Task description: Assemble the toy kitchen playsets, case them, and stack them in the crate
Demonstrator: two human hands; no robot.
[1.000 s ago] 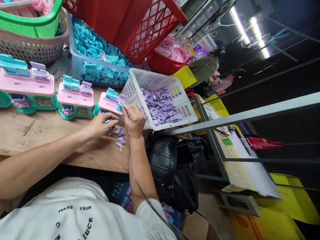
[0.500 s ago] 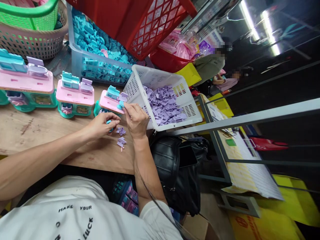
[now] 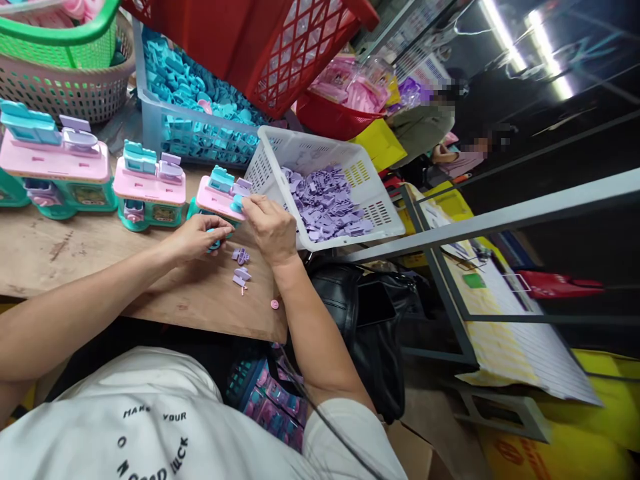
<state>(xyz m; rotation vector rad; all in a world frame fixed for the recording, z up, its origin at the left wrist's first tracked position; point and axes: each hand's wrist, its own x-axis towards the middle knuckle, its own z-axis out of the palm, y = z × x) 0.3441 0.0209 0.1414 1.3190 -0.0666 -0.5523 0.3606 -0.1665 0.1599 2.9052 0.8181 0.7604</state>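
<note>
A toy kitchen counter (image 3: 217, 195) with a pink top stands at the right end of a row, carrying a blue and a purple part on top. My right hand (image 3: 271, 228) is closed, its fingertips pinching a small rounded blue piece (image 3: 237, 202) at the right end of that pink top. Just in front of the toy, my left hand (image 3: 197, 237) is curled, with another blue piece (image 3: 215, 245) under its fingers. Loose purple parts (image 3: 242, 255) lie on the table to the right of my left hand. Its fingers hide part of the toy's front.
More toy counters (image 3: 150, 183) line the table's left side. Behind are a bin of blue parts (image 3: 150, 100), a red crate (image 3: 220, 53) and a white basket (image 3: 275, 157) of purple parts. A black bag (image 3: 330, 293) hangs beside the table's right edge. Co-workers sit farther back.
Both hands have shifted slightly left, still at the same toy with the blue pieces. My right forearm has swung outward, and a small pink round piece now shows near the table corner.
</note>
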